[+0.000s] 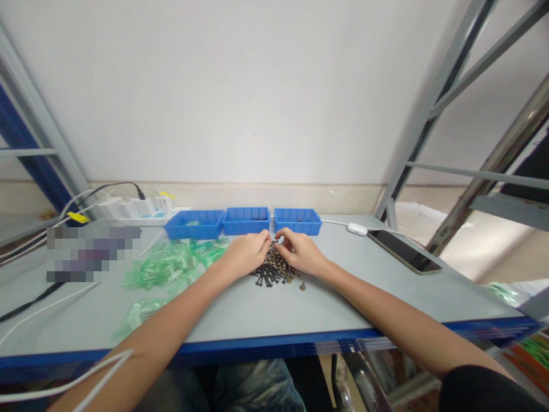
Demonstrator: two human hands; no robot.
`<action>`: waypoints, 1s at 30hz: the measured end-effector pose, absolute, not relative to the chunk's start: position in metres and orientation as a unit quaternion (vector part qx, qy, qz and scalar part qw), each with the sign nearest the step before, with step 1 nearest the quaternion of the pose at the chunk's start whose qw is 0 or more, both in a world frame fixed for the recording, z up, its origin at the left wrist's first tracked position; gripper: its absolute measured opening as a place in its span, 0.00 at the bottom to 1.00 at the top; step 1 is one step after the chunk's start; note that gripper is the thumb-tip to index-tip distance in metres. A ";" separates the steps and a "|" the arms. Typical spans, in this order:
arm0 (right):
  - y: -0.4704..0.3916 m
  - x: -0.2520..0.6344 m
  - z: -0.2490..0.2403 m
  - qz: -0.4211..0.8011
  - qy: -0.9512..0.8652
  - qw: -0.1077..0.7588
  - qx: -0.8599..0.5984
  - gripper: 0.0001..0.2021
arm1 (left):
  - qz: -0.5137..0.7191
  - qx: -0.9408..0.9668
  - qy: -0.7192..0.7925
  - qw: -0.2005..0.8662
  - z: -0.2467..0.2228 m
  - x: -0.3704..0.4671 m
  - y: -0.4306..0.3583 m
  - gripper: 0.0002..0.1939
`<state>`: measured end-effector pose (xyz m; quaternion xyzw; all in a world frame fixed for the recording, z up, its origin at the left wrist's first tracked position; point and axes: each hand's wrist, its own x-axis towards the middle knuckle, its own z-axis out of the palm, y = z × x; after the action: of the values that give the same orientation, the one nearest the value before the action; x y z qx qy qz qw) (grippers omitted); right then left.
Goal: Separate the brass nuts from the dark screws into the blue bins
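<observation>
Both hands meet over a heap of small hardware in the middle of the table. The heap has black screws (266, 276) at its front left and brown, brass-toned small metal pieces (281, 264) between the hands. My left hand (245, 254) has its thumb and fingers pressed together at the heap's left edge; what they pinch is hidden. From the right, my right hand (303, 253) curls thumb and forefinger toward the left fingertips, with a tiny part between them too small to name. One loose metal piece (302, 286) lies apart, in front of the right wrist.
Behind the heap stand a left blue bin (195, 232), a middle blue bin (247, 229) and a right blue bin (298, 229). Green plastic bags (167, 263) lie left, beneath a power strip (137, 214). A phone (405, 252) and white cable box (357, 229) lie right.
</observation>
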<state>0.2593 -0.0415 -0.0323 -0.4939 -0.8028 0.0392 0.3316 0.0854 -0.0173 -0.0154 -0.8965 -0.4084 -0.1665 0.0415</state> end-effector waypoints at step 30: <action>-0.043 0.259 -0.031 0.038 -0.800 0.361 -0.477 0.07 | -0.190 -0.894 -0.406 0.006 -0.015 0.086 -0.017 0.10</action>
<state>0.2586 -0.0426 -0.0311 -0.4769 -0.8005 0.0379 0.3611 0.0857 -0.0168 -0.0154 -0.8938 -0.4063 -0.1898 0.0056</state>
